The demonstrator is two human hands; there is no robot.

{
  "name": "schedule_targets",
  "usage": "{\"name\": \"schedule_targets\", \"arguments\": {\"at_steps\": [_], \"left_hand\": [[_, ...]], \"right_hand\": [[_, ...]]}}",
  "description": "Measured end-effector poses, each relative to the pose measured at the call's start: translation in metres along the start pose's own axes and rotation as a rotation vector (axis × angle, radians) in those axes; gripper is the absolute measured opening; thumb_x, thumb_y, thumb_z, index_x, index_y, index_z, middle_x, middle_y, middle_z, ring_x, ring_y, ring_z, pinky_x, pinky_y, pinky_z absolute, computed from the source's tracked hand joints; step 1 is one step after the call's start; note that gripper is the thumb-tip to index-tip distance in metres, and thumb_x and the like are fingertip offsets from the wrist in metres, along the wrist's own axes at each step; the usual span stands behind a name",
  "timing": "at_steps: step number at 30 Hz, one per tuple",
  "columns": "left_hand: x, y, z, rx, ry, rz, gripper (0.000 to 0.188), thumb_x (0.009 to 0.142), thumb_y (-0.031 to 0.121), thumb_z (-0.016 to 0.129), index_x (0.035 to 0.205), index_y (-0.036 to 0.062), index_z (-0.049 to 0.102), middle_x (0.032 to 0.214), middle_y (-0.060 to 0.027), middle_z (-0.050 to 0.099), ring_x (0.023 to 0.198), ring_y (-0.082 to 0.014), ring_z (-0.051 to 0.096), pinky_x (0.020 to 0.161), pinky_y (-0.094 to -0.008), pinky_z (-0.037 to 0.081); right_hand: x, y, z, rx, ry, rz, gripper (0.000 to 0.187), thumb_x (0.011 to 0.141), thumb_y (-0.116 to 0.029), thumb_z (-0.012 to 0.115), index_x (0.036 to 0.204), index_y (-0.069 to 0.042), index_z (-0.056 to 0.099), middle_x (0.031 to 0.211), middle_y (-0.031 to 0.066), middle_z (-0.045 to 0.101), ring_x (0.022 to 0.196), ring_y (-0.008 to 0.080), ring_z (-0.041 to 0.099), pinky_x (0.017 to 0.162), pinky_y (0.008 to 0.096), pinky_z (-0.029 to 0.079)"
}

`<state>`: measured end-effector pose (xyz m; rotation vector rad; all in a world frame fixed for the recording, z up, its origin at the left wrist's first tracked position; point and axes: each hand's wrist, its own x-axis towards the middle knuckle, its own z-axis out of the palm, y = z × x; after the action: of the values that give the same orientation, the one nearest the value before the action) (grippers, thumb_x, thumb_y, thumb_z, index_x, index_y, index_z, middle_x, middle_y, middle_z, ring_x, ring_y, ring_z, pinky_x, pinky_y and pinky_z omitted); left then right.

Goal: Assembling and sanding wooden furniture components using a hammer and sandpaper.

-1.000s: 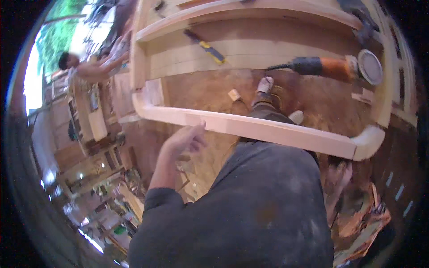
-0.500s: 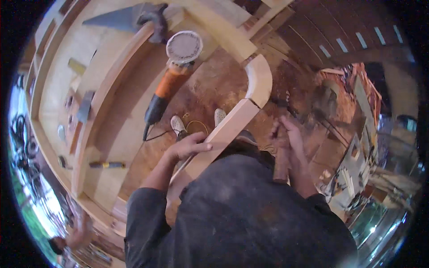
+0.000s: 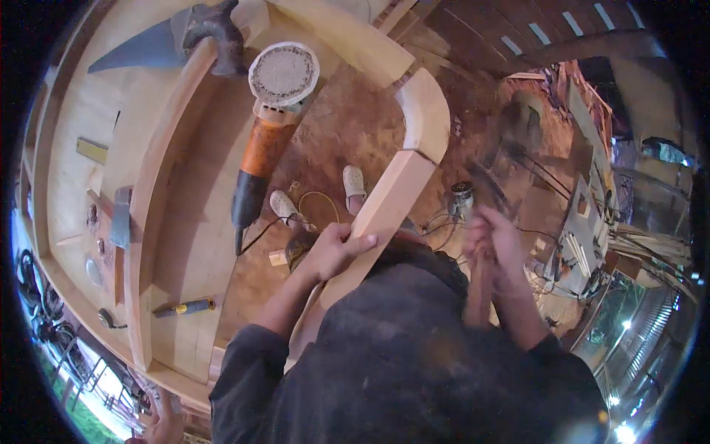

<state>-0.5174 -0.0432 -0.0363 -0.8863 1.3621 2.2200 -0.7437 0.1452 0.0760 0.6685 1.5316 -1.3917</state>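
Observation:
A pale wooden rail slants up from my waist and meets a curved wooden corner piece. A dark seam shows where the two join. My left hand grips the rail, with its thumb laid across the top face. To the right of the rail, my right hand is closed around a wooden-handled tool, apart from the rail. The tool's handle points back toward my body. A dark smear lies beyond the fist, and motion blur hides whether it is the tool's head.
An orange and black angle grinder with a pale round disc rests at the left. Beyond it lie a handsaw, a hammer and a yellow-marked utility knife. A tin and cords sit on the floor. Another person's arm shows at lower left.
My view has shifted, so the bench things appear farther left and larger. My right hand and the tool have moved. My left hand keeps its hold on the rail.

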Motion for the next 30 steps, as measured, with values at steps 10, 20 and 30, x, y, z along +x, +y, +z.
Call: {"name": "schedule_targets", "arguments": {"at_steps": [10,20,30], "left_hand": [[0.000,-0.002,-0.003,-0.006,0.034,0.054,0.055,0.081,0.049,0.068,0.093,-0.0048,0.067,0.080,-0.0057,0.064,0.070,-0.0120,0.057,0.061,-0.0284,0.045],[0.001,-0.001,-0.001,-0.066,0.081,0.053,0.056,0.081,0.049,0.069,0.093,-0.0055,0.067,0.078,-0.0053,0.064,0.069,-0.0120,0.057,0.061,-0.0285,0.045],[0.003,-0.002,-0.003,-0.023,0.068,0.035,0.057,0.082,0.048,0.067,0.097,-0.0068,0.067,0.080,-0.0071,0.065,0.071,-0.0140,0.060,0.064,-0.0287,0.047]], "right_hand": [[-0.006,-0.009,-0.026,0.265,-0.105,-0.058,0.016,0.097,-0.025,0.048,0.094,-0.009,0.050,0.068,0.0002,0.046,0.053,0.0131,0.046,0.046,0.0288,0.041],[0.027,-0.007,0.004,-0.005,-0.265,-0.046,0.020,0.098,-0.026,0.045,0.101,-0.008,0.055,0.067,-0.0016,0.046,0.052,0.0110,0.042,0.045,0.0268,0.038],[0.054,-0.004,-0.016,0.025,0.067,-0.347,0.029,0.097,-0.029,0.046,0.085,-0.004,0.057,0.062,0.0047,0.050,0.050,0.0180,0.050,0.049,0.0342,0.046]]}}
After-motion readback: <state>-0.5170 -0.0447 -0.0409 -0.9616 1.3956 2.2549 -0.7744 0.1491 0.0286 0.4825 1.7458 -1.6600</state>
